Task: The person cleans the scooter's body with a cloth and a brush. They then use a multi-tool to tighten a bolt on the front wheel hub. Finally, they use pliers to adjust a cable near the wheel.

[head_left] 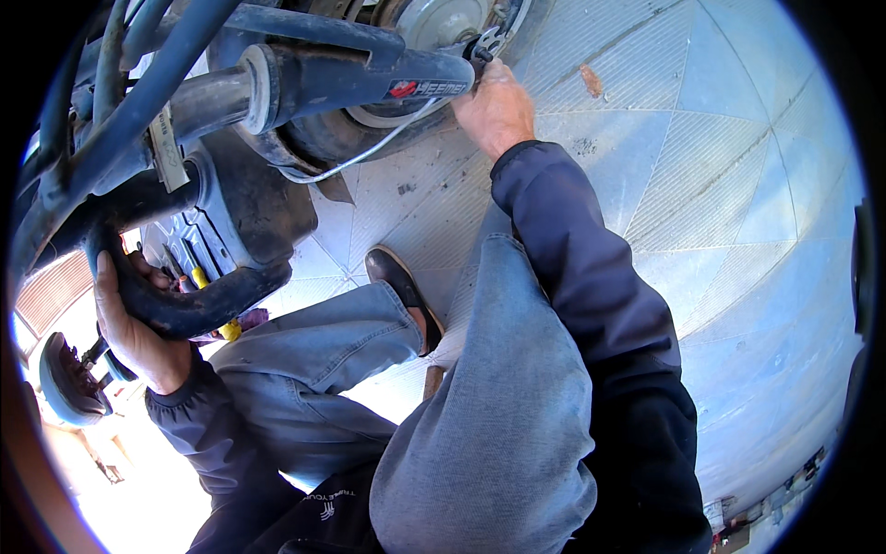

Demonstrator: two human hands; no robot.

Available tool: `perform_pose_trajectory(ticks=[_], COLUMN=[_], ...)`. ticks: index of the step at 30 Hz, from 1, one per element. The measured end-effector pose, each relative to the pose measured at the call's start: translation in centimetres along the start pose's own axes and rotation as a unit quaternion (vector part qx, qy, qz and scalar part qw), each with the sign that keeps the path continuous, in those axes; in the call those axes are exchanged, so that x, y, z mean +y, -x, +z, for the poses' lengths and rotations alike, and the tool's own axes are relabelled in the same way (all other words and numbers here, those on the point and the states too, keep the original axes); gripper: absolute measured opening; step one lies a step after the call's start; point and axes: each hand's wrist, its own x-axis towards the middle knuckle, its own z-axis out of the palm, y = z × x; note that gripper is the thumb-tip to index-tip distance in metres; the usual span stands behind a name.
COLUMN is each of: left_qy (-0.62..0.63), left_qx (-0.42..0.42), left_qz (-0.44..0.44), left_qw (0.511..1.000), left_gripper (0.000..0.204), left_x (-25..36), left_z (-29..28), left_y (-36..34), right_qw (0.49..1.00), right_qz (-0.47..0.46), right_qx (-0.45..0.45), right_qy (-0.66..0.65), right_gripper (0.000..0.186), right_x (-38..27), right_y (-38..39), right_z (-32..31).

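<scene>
At twelve o'clock the wheel hub [443,20] is dull grey metal, and just below it the blue shock absorber [369,78] has smooth painted metal with a slight sheen, scuffed and dusty near its pale collar. The black plastic cover [235,208] at nine o'clock looks matt and grimy, as does the curved bar [175,309] beneath it. The jeans [498,406] are soft faded denim, the sleeves [591,277] smooth dark cloth, the shoe [401,291] worn leather, and the floor [729,185] finely ribbed pale tile.
</scene>
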Motion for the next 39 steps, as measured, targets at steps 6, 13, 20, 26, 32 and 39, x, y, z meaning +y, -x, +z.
perform_pose_trajectory(ticks=[6,13,20,26,32,39], left_qy=[0.002,0.011,0.014,0.011,0.010,-0.001], left_qx=[-0.012,-0.028,-0.023,-0.016,-0.022,-0.021], left_qz=[-0.005,0.000,0.003,0.003,-0.004,0.004], left_qw=[1.000,1.000,1.000,1.000,1.000,1.000], left_gripper=[0.042,0.040,0.039,0.039,0.042,0.046], left_x=[0.2,0.1,0.0,-0.1,0.0,-0.2], left_z=[-0.1,-0.3,-0.3,-0.2,-0.3,-0.5], left_y=[0.1,0.0,0.0,0.0,0.0,-0.1], right_qw=[0.993,0.995,0.995,0.996,0.989,0.988], right_qz=[-0.024,-0.017,-0.024,-0.050,-0.016,-0.008], right_qx=[-0.020,-0.037,-0.041,-0.066,-0.144,-0.138], right_qy=[-0.115,-0.090,-0.086,-0.043,-0.031,-0.065], right_gripper=[0.039,0.042,0.043,0.048,0.050,0.047], right_x=[0.1,0.4,0.4,0.5,-0.7,-0.5], right_y=[0.8,0.9,0.8,0.8,1.1,0.9], right_z=[-0.1,-0.4,-0.6,-1.5,-3.3,-3.1])
